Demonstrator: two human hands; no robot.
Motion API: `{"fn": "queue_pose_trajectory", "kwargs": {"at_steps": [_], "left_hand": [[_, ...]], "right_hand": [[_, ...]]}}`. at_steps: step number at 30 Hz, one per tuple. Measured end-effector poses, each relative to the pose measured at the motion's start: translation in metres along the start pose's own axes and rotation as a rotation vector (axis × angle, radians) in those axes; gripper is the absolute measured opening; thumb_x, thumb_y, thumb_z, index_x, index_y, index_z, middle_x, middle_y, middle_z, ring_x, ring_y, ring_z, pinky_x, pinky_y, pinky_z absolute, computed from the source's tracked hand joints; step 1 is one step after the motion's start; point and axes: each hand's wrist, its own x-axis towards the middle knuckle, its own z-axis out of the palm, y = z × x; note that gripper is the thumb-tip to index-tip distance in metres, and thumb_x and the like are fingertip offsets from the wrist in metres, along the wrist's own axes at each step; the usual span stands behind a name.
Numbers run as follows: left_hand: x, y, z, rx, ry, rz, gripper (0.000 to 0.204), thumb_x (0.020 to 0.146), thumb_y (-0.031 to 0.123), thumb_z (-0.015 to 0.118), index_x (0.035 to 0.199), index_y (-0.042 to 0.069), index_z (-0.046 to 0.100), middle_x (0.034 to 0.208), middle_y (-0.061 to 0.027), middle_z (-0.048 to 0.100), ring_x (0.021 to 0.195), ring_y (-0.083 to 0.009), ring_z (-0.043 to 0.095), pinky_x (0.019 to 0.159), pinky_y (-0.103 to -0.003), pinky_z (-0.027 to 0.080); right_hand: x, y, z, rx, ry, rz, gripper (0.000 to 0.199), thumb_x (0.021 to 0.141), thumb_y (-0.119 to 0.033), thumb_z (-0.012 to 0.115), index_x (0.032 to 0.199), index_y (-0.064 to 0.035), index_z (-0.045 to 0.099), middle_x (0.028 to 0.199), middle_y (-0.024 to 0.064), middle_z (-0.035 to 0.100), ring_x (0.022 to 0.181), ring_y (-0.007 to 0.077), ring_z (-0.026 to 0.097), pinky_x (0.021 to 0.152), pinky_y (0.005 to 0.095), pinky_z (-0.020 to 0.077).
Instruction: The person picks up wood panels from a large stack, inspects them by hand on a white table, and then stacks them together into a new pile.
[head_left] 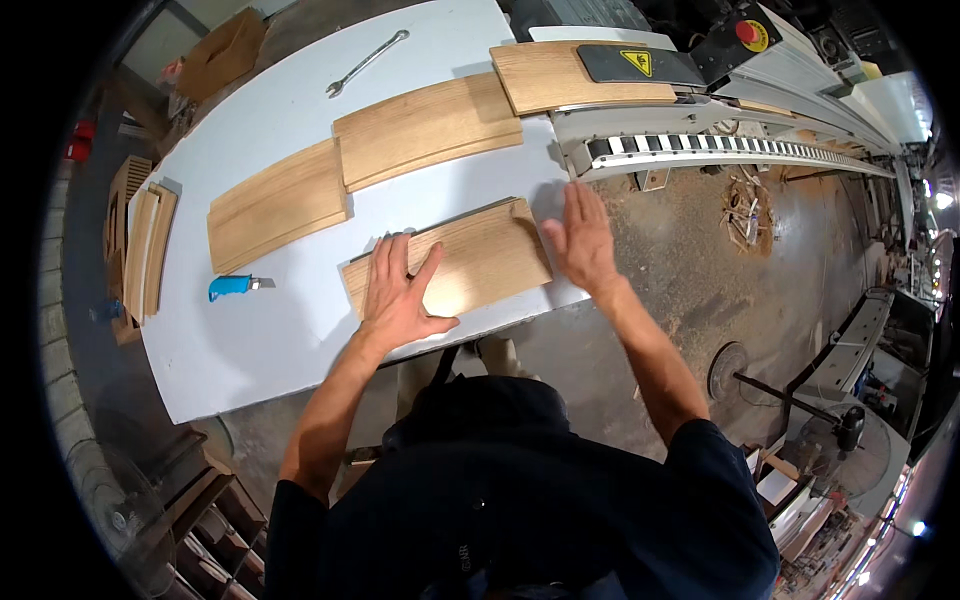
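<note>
A light wood-grain board (480, 258) lies flat near the front edge of the white table. My left hand (398, 295) rests on its left part with the fingers spread. Just past the board's right end, my right hand (585, 238) is held with its fingers stretched out and nothing in it. Farther back, a second board (425, 130) and a third board (277, 208) lie in a stepped row. Another board (535, 80) reaches from the table into the machine. To the left lies a blue utility knife (232, 287) with its blade out.
A wrench (368, 63) lies on the far part of the white table (270, 350). At right runs a conveyor chain (720, 150) beside a machine with a red stop button (747, 32). Stacked boards (150, 250) stand at the left edge. A fan (840, 440) stands at lower right.
</note>
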Motion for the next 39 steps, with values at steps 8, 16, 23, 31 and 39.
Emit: {"fn": "queue_pose_trajectory", "kwargs": {"at_steps": [8, 16, 23, 31, 39], "left_hand": [[0.000, 0.000, -0.006, -0.045, -0.113, -0.070, 0.100, 0.053, 0.047, 0.084, 0.139, 0.014, 0.044, 0.142, -0.0320, 0.025, 0.132, -0.0516, 0.020, 0.112, -0.059, 0.015], [-0.012, -0.069, -0.039, -0.202, 0.003, -0.056, 0.122, 0.052, 0.057, 0.084, 0.148, 0.010, 0.028, 0.150, -0.0290, 0.015, 0.140, -0.0495, 0.010, 0.112, -0.062, 0.014], [-0.006, -0.238, -0.129, 0.208, -0.219, -0.215, 0.126, 0.044, 0.037, 0.087, 0.150, 0.011, 0.023, 0.151, -0.0298, 0.012, 0.141, -0.0459, 0.008, 0.116, -0.052, 0.015], [0.002, -0.197, -0.146, 0.237, -0.293, -0.321, 0.113, 0.046, 0.030, 0.084, 0.145, 0.010, 0.033, 0.142, -0.0279, 0.027, 0.134, -0.0430, 0.024, 0.113, -0.045, 0.025], [-0.014, -0.009, -0.057, 0.082, -0.060, -0.033, 0.104, 0.049, 0.051, 0.084, 0.140, 0.016, 0.046, 0.137, -0.0357, 0.028, 0.129, -0.0518, 0.025, 0.111, -0.061, 0.016]], "right_hand": [[0.065, -0.099, 0.029, 0.103, -0.208, -0.385, 0.078, 0.090, -0.061, 0.042, 0.147, -0.0090, 0.030, 0.153, 0.0147, 0.026, 0.143, 0.0331, 0.019, 0.117, 0.0471, 0.0096], [0.039, -0.023, -0.004, 0.024, 0.035, -0.051, 0.071, 0.093, -0.045, 0.047, 0.141, 0.0059, 0.033, 0.145, 0.0279, 0.032, 0.135, 0.0448, 0.029, 0.112, 0.0490, 0.0239], [-0.001, -0.057, -0.011, 0.198, 0.164, 0.153, 0.062, 0.100, -0.041, 0.038, 0.136, 0.0102, 0.037, 0.140, 0.0305, 0.038, 0.130, 0.0463, 0.036, 0.109, 0.0475, 0.0291], [-0.043, -0.068, -0.028, 0.251, 0.169, 0.264, 0.057, 0.099, -0.035, 0.042, 0.137, 0.0070, 0.040, 0.140, 0.0292, 0.038, 0.130, 0.0435, 0.038, 0.110, 0.0456, 0.0307], [-0.011, -0.145, -0.038, 0.535, 0.154, -0.242, 0.063, 0.087, -0.031, 0.060, 0.137, 0.0017, 0.041, 0.143, 0.0229, 0.038, 0.133, 0.0406, 0.035, 0.110, 0.0482, 0.0312]]}}
